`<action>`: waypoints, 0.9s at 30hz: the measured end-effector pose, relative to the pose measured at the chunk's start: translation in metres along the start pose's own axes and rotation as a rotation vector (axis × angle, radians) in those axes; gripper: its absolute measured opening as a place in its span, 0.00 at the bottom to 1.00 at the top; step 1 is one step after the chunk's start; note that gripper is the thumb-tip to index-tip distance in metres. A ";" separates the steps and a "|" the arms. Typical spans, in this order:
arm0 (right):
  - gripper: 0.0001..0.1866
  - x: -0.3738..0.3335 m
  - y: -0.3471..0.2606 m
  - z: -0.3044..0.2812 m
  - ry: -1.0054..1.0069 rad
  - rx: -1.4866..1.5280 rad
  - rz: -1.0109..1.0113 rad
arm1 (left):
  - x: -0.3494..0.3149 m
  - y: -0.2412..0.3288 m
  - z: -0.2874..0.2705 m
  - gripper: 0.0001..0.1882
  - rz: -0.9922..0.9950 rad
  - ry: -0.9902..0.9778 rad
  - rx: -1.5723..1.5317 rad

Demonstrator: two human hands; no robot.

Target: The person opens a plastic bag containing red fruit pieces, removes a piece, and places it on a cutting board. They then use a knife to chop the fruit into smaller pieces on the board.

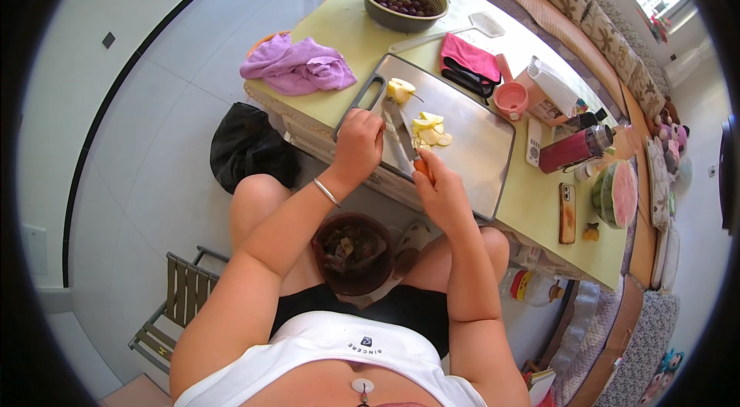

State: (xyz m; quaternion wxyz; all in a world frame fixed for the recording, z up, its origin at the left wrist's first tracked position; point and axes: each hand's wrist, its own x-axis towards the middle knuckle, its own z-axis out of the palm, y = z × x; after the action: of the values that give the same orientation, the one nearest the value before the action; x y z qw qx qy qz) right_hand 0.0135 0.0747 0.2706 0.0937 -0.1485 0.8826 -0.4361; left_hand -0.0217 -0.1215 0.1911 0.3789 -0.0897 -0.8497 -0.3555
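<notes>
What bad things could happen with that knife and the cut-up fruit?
The knife in the right hand might nick the left hand, because its blade is close by. The board lies along the edge of the table, so a hard nudge might spill the cut fruit, perhaps into the brown bin below.

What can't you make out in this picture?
Head view:
Anything within the left hand, hidden behind the hand itself.
Part of the orange knife handle, under the right hand.
Most of the orange thing, under the purple cloth.
Scraps in the brown bin, too dark and jumbled to name.
</notes>
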 end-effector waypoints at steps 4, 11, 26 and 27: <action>0.21 -0.001 0.004 -0.001 0.018 0.011 -0.004 | 0.004 0.006 0.000 0.07 0.007 0.060 0.011; 0.21 -0.003 0.003 -0.004 0.027 0.006 0.015 | -0.001 0.003 0.000 0.04 0.017 -0.001 -0.002; 0.21 -0.005 0.001 0.003 0.008 0.034 0.000 | 0.001 0.003 -0.002 0.06 0.026 -0.004 -0.008; 0.21 -0.005 0.001 0.003 -0.008 0.004 -0.008 | 0.001 0.003 -0.001 0.06 0.023 -0.011 -0.001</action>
State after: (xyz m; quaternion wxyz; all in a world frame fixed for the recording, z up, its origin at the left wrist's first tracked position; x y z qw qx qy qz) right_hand 0.0185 0.0747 0.2677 0.0957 -0.1535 0.8809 -0.4374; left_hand -0.0203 -0.1201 0.1939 0.3782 -0.1017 -0.8505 -0.3510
